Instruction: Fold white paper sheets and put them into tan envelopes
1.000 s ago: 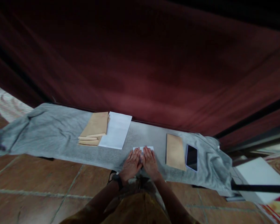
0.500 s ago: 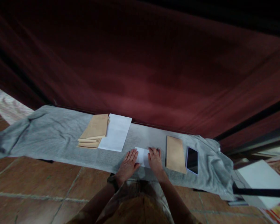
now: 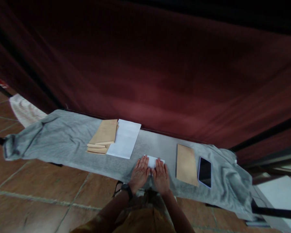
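Observation:
A small folded piece of white paper (image 3: 152, 161) lies on the grey cloth right in front of me, its near part covered by my hands. Flat on its left side rests my left hand (image 3: 139, 174), fingers stretched out and a dark watch on the wrist. My right hand (image 3: 161, 175) presses on the paper's right side, also with extended fingers. The thumbs nearly meet at the middle. To the right of my right hand lies a flat brown envelope (image 3: 186, 165). Larger white paper (image 3: 125, 139) lies to the left, beside a pile of brown envelopes (image 3: 104, 132).
The grey cloth (image 3: 67, 137) covers a long narrow surface and is rumpled at both ends. A phone (image 3: 205, 172) lies to the right of the single envelope. Behind stands a dark red panel (image 3: 145, 87). Tiled floor (image 3: 45, 184) shows in front.
My hands have come closer together over the small paper and now cover more of it. The whole view has shifted slightly; the envelopes, large paper and phone stay in place.

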### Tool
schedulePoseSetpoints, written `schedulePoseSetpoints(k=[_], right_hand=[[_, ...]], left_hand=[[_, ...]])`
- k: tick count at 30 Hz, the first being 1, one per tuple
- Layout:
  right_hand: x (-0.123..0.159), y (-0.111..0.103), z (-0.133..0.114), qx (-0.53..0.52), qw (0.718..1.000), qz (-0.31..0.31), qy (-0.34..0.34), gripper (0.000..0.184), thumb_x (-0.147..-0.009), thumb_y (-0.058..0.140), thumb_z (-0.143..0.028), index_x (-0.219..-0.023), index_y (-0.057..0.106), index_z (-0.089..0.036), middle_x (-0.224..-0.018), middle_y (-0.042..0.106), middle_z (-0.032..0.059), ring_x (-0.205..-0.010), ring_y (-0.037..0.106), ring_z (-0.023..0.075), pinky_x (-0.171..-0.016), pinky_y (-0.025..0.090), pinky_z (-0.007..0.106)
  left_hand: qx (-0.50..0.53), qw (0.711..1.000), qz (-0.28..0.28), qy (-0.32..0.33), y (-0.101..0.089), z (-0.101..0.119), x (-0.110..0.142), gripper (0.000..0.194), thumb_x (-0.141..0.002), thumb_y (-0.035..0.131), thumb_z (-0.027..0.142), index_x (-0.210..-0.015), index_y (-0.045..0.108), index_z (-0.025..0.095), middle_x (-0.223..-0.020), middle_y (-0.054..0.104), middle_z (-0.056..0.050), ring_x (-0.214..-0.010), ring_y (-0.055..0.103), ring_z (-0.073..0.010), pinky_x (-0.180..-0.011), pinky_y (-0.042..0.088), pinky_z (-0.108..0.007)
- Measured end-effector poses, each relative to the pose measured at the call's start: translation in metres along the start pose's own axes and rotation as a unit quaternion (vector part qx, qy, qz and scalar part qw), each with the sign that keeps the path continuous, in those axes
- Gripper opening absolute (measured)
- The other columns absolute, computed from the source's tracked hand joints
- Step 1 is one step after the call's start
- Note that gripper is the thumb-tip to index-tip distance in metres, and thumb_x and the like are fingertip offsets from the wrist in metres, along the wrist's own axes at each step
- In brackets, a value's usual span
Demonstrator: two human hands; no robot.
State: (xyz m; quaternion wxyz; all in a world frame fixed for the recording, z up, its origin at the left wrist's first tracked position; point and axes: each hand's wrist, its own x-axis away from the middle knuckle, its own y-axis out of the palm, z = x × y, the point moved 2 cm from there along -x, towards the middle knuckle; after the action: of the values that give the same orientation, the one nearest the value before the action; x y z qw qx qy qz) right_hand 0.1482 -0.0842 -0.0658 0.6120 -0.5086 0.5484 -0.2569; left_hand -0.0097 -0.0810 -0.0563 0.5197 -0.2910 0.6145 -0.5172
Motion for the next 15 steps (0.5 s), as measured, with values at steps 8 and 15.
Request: schedulePoseSetpoints(k=[8, 15], right_hand=[[0.017, 0.002, 0.018, 0.025, 0.999, -0.006, 0.032, 0.058, -0.108, 0.026, -0.04, -0.157, 0.034, -0.01, -0.157, 0.044, 0.0199, -0.143, 0.043, 0.0292, -0.117, 0.031, 0.051], [0.028, -0.002, 0.028, 0.031, 0.999, 0.003, 0.039, 0.064, -0.107, 0.023, -0.046, -0.159, 0.029, -0.009, -0.155, 0.046, 0.0208, -0.141, 0.045, 0.0301, -0.117, 0.03, 0.051]], left_hand=[[-0.012, 0.999, 0.0, -0.036, -0.004, -0.01, 0.007, 0.061, -0.102, 0.034, 0.029, -0.159, 0.024, 0.011, -0.16, 0.04, -0.013, -0.15, 0.034, -0.0232, -0.123, 0.028, -0.045], [-0.009, 0.998, -0.003, -0.057, -0.005, -0.01, 0.01, 0.065, -0.101, 0.036, 0.03, -0.161, 0.016, 0.011, -0.161, 0.039, -0.014, -0.151, 0.033, -0.0233, -0.124, 0.027, -0.046]])
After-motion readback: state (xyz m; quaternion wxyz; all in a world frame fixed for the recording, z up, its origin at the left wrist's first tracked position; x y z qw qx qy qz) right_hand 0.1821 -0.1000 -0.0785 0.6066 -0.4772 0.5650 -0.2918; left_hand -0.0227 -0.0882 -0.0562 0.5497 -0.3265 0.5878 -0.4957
